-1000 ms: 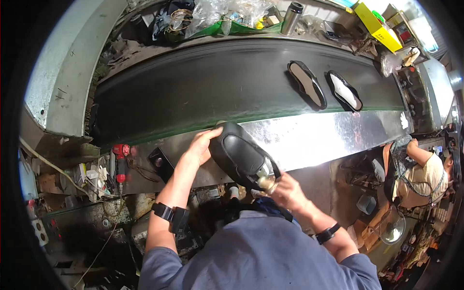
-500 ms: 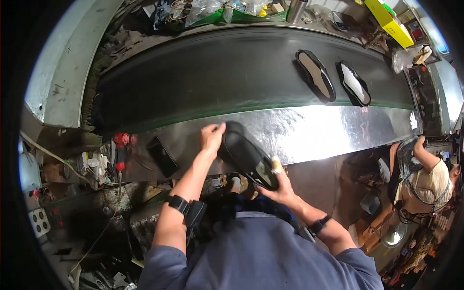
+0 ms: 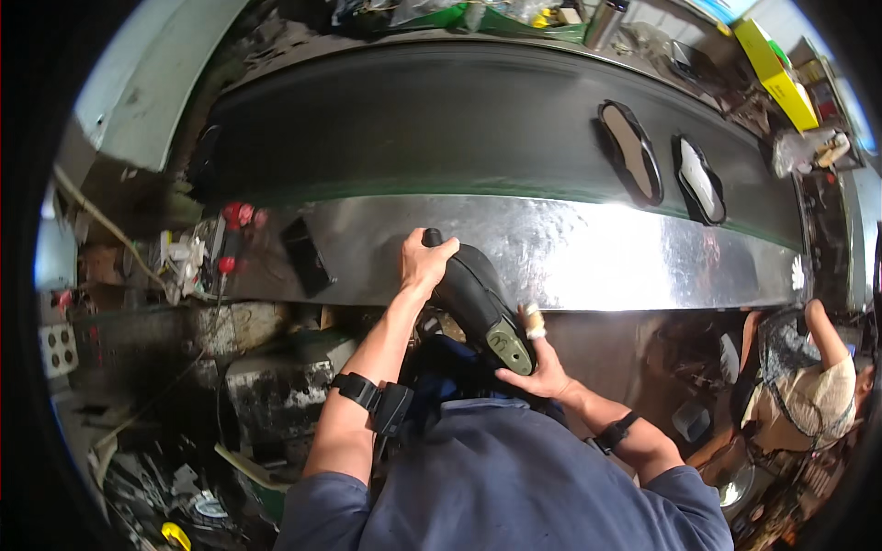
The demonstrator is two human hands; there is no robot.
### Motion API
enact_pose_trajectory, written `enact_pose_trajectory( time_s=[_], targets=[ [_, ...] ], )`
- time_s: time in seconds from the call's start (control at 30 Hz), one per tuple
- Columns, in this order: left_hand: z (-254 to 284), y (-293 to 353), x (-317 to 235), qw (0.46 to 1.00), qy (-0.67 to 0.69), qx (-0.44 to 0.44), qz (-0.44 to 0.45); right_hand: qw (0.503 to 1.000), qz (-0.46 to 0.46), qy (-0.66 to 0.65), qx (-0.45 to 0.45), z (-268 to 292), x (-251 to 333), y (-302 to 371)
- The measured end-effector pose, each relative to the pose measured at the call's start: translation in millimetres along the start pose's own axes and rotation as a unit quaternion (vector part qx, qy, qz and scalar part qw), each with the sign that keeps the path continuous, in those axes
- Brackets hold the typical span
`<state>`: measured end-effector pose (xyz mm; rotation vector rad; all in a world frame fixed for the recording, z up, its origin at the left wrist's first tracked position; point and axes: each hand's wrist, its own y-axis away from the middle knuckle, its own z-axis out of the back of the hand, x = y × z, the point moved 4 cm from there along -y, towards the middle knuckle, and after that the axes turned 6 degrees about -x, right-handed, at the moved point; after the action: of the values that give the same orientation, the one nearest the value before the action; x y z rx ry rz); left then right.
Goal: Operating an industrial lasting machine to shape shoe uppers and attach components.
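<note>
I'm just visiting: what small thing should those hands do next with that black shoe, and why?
Perhaps close the right hand a little around the smooth black shoe: it spreads around the heel end, where an olive-green block shows, while the left hand holds the toe end. How firmly the right hand holds isn't clear, so steadying that end seems sensible.

1 head-worn fisheye view, near and downward, over the metal bench (image 3: 551, 262)
</note>
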<state>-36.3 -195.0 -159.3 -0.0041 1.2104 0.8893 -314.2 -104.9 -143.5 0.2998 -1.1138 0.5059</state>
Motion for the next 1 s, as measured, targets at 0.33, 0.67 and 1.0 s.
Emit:
enact_pose_trajectory(
  time_s=[0.33, 0.67, 1.0],
  targets=[
    [189.7, 92.3, -24.3, 0.968, 0.172, -0.171, -0.070, 0.850, -0.346, -0.327, 0.228, -53.9, 125.7, -105.9],
    [444.3, 337.2, 98.5, 0.856, 0.100, -0.501, -0.080, 0.851, -0.167, -0.346, 0.358, -269.0, 321.8, 20.7],
    [581.6, 511.1, 200.9, 0.740, 0.499, -0.431, -0.131, 0.731, -0.248, -0.416, 0.481, -412.1, 431.9, 134.0]
  ],
)
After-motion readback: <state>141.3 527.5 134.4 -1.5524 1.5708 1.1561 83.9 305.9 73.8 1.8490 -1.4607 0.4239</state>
